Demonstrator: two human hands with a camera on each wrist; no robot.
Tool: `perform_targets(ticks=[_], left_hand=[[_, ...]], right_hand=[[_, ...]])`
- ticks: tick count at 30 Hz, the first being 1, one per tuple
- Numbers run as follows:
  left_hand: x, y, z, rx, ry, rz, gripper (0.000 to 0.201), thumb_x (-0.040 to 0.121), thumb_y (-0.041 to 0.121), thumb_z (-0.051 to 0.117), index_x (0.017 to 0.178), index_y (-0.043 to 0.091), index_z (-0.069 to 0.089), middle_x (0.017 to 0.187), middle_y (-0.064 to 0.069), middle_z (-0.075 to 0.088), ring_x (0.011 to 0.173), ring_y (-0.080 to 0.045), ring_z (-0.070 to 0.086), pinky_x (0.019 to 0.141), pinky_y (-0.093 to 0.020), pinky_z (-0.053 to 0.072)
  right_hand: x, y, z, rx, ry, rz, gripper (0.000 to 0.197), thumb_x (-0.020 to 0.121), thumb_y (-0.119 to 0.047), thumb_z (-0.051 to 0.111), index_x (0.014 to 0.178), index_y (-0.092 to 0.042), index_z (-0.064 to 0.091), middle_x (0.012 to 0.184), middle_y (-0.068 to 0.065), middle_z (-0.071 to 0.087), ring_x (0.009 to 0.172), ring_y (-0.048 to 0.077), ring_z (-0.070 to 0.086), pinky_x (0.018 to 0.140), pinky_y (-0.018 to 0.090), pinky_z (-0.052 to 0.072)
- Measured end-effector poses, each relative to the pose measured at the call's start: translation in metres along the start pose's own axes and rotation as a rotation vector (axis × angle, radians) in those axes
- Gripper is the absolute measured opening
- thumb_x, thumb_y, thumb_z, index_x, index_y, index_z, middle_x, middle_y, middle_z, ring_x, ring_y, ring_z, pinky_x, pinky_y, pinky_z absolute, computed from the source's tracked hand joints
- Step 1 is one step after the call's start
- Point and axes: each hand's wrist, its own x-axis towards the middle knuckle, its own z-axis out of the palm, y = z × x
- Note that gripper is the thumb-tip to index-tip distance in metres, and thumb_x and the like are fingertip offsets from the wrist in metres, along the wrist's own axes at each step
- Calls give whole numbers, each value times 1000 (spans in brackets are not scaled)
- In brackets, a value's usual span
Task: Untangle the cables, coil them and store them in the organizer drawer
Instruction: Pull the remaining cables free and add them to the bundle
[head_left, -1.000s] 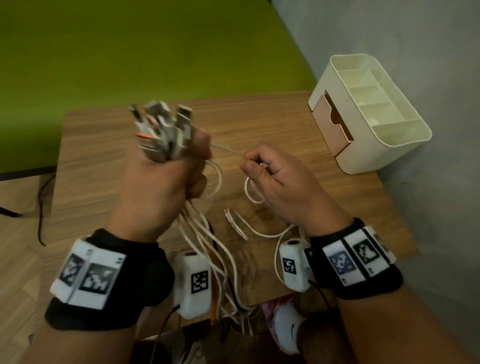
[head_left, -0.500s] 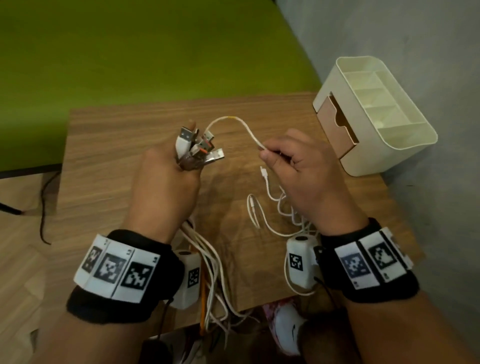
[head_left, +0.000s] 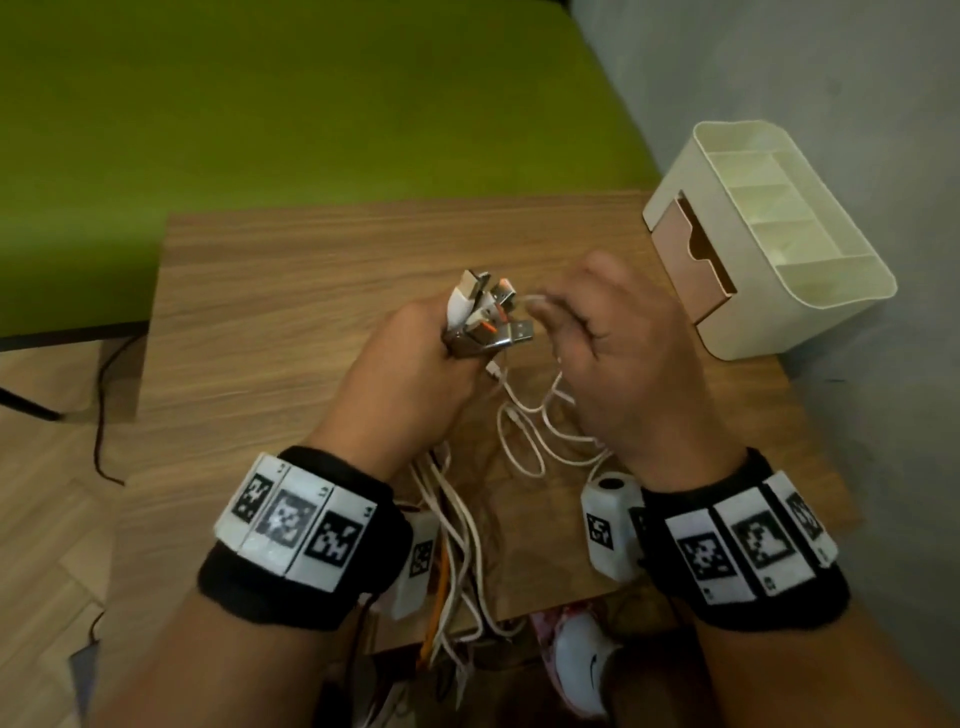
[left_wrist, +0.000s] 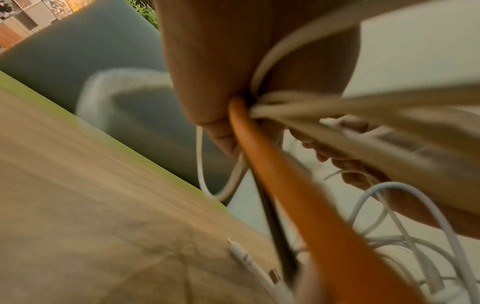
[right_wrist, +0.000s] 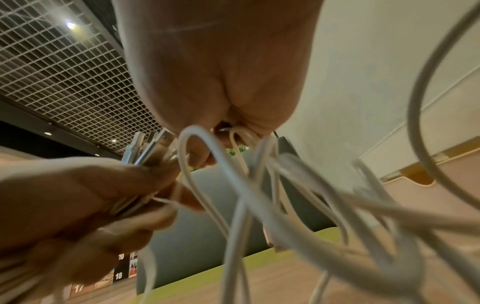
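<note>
My left hand (head_left: 415, 374) grips a bundle of cables (head_left: 457, 519) just below their USB plugs (head_left: 488, 317), which fan out above the fist. The bundle is mostly white, with one orange cable (left_wrist: 298, 195); its tails hang over the table's near edge. My right hand (head_left: 613, 358) sits right beside the plugs and pinches one thin white cable (head_left: 535, 431), whose loops hang under the palm (right_wrist: 233, 185). The cream organizer (head_left: 831, 280) stands at the table's right edge, its tan drawer (head_left: 691, 260) facing me and pushed in.
The wooden table (head_left: 270, 312) carries the hands and the organizer. A green surface (head_left: 260, 104) lies beyond it and a grey wall (head_left: 831, 78) to the right. A thin dark cord (head_left: 101, 410) hangs at the table's left side. A white shoe (head_left: 582, 660) shows below the near edge.
My right hand has moved left, from holding the white cable out in an arc to close against the plugs. My left hand dropped lower over the table and then stayed.
</note>
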Motion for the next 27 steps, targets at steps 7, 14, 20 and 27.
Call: perform_targets(ticks=[7, 14, 20, 27], left_hand=[[-1, 13, 0, -304, 71, -7, 14, 93, 17, 65, 80, 23, 64, 51, 21, 54, 44, 8, 45, 47, -16, 32], [-2, 19, 5, -510, -9, -24, 20, 93, 10, 62, 74, 12, 62, 55, 2, 57, 38, -5, 44, 42, -17, 35], [-5, 20, -1, -666, 103, -6, 11, 85, 6, 59, 75, 4, 64, 59, 0, 52, 44, -11, 38, 46, -21, 30], [-2, 9, -17, -876, 282, -149, 23, 89, 19, 58, 68, 19, 68, 60, 0, 47, 46, -7, 33, 43, -20, 22]], right_hand=[[0, 11, -7, 80, 59, -7, 13, 96, -13, 63, 98, -4, 72, 88, 7, 62, 76, 15, 57, 65, 23, 45], [2, 1, -4, 230, 72, -51, 14, 94, -6, 64, 104, -3, 73, 93, 5, 66, 84, 3, 59, 75, 10, 43], [1, -5, -7, 174, 46, -91, 11, 94, -5, 64, 102, -1, 71, 88, 3, 61, 75, 8, 54, 68, 12, 40], [-1, 17, 2, -115, -195, 358, 6, 99, -27, 55, 94, -26, 59, 86, -17, 50, 84, 8, 51, 81, 27, 43]])
